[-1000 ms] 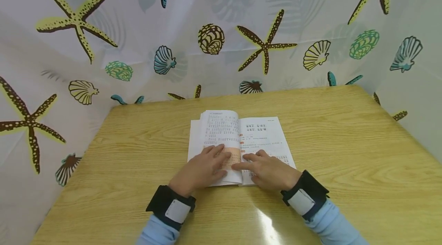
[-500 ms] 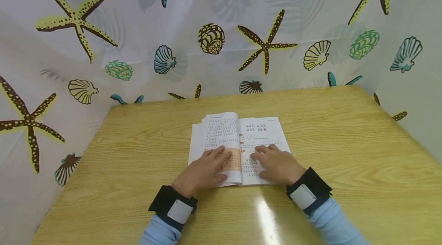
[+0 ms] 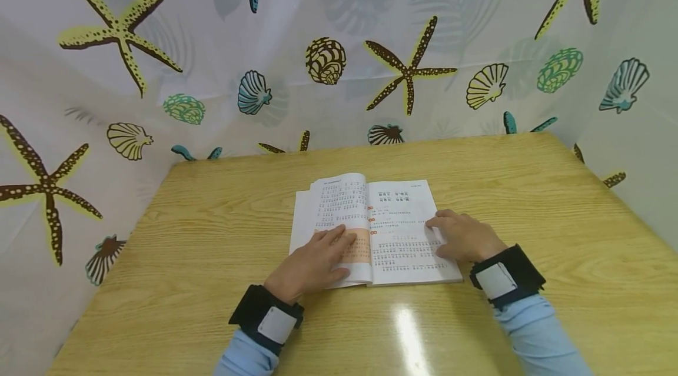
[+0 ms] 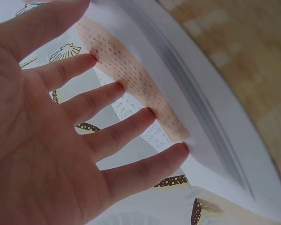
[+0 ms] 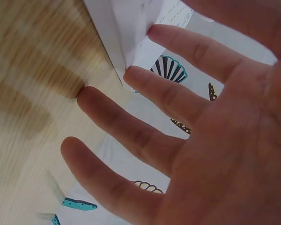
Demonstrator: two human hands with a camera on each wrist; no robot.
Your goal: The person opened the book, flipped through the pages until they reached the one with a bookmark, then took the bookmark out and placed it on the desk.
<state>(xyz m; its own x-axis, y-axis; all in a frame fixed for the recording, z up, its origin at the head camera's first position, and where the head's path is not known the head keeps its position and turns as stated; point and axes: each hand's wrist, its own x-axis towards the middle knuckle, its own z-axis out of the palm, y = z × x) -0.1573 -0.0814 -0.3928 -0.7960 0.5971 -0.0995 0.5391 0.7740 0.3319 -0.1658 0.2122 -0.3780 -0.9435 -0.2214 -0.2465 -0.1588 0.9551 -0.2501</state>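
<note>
An open book [image 3: 399, 205] with printed text lies on the table, its left page [image 3: 344, 196] slightly bulged and marked with an orange block near the bottom. My left hand [image 3: 312, 261] rests on that left page, fingertips touching the orange block; in the left wrist view the fingers [image 4: 126, 138] are spread and straight. At the book's right edge is my right hand [image 3: 466, 238], index finger and thumb over the margin of the right page. The right wrist view has its fingers [image 5: 122, 126] extended, two by the page edge and two beyond it over the wood.
The wooden table [image 3: 212, 205] spreads out on all sides of the book. Behind it hangs a white cloth [image 3: 286, 17] printed with starfish and shells. Both wrists wear black straps, and a light spot gleams on the wood in front.
My right hand has slid rightward from near the book's spine to its outer right edge, uncovering the right page's text. My left hand stays almost in place while the left page settles slightly lower.
</note>
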